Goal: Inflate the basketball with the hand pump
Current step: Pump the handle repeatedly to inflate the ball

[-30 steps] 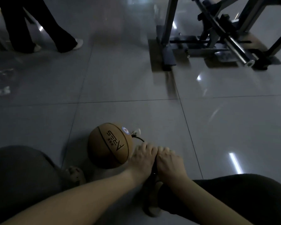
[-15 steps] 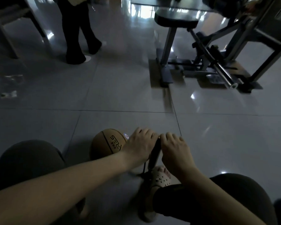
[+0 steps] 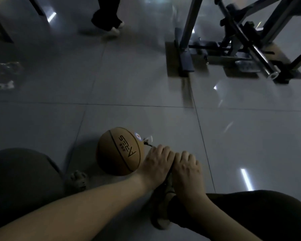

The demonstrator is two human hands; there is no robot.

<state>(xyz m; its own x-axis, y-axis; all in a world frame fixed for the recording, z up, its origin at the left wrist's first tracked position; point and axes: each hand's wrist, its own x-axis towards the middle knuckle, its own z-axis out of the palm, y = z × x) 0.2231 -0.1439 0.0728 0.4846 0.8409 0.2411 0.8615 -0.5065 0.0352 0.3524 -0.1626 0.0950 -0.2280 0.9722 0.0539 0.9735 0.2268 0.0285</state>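
A brown basketball (image 3: 120, 151) with dark lettering rests on the grey tiled floor, just left of my hands. A thin black hose (image 3: 148, 144) runs from the ball's upper right side toward my hands. My left hand (image 3: 157, 161) and my right hand (image 3: 187, 166) sit side by side, both closed over the dark pump handle (image 3: 170, 169), which shows only as a sliver between them. The pump body below is mostly hidden by my hands and my shoe (image 3: 162, 211).
A metal gym machine frame (image 3: 233, 40) stands at the back right. Another person's legs (image 3: 108, 16) are at the top centre. My knees fill the lower left and lower right. Small litter (image 3: 5, 85) lies at the far left.
My hands and the pump handle were raised half a second ago and have gone back down beside the ball. The other person has walked to the right.
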